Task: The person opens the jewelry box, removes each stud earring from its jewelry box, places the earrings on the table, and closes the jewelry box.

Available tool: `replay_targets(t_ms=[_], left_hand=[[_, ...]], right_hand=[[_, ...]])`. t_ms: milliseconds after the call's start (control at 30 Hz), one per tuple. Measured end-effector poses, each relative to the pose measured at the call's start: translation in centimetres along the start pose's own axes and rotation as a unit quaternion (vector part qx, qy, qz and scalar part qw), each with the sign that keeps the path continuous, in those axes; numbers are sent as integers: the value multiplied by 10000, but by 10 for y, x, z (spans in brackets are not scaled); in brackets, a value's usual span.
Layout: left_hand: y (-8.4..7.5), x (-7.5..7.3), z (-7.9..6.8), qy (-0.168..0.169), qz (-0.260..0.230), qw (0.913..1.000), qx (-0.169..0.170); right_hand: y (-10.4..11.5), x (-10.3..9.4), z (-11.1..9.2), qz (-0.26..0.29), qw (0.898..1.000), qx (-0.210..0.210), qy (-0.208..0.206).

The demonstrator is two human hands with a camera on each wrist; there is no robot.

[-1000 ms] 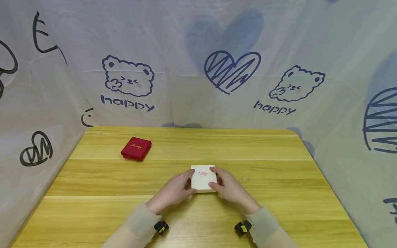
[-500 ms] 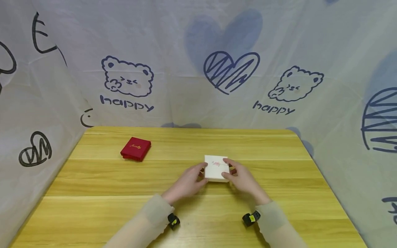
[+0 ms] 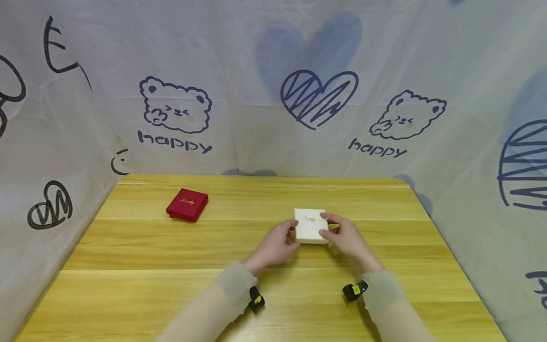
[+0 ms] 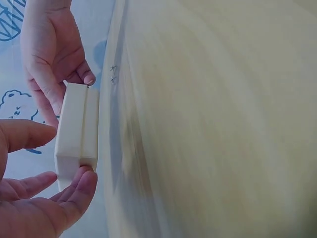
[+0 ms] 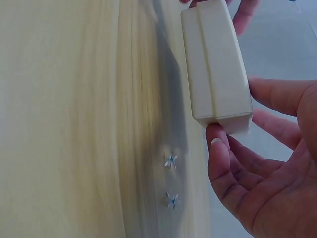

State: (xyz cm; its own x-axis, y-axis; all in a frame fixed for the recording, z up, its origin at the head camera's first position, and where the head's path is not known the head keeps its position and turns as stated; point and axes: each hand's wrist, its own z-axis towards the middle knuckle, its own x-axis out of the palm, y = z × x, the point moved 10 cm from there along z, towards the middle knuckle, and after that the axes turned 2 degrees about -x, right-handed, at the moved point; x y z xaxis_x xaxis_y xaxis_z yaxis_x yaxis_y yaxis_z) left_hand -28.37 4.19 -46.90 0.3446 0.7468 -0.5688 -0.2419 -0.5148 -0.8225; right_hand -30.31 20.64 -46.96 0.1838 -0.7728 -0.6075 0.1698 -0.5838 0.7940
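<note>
A small white lidded box (image 3: pixel 310 227), with a pink flower and thin stem printed on its lid, is between my two hands. My left hand (image 3: pixel 275 243) grips its left side by the corners. On the right side, my right hand (image 3: pixel 349 237) grips it with the fingers at the far corner and the thumb nearer me. The seam between lid and base shows along the side of the white box (image 4: pixel 79 119) in the left wrist view. Two small star-shaped pieces (image 5: pixel 171 159) lie on the wood beneath, near my right hand; that hand covers them in the head view.
A red square box (image 3: pixel 187 204) with gold lettering sits at the back left of the wooden table (image 3: pixel 171 289), its lid slightly askew. Behind and beside the table hangs a pale cloth (image 3: pixel 248 95) printed with hearts and bears.
Both hands have carried the white box to the right and away from me, over the spot where the small pieces lie. The red box has stayed in place.
</note>
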Motion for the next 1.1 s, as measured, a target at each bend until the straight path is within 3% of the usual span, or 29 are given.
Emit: replay_targets(t_ms=[333,500,933,1100], left_hand=[[-2,10,7,108,-420,9988,-216],[-6,19,13,334,-612,9973,-221],[-10,48,23,815,-569,9944,-360],[-15,54,24,834,-533,9949,-192]], right_hand=[[-9,-14,2,155,9999,1,-16],[-23,-20,4,306,9994,176,-9],[-51,-32,4,372,9979,522,-61],[-56,-36,3,424,9963,720,-187]])
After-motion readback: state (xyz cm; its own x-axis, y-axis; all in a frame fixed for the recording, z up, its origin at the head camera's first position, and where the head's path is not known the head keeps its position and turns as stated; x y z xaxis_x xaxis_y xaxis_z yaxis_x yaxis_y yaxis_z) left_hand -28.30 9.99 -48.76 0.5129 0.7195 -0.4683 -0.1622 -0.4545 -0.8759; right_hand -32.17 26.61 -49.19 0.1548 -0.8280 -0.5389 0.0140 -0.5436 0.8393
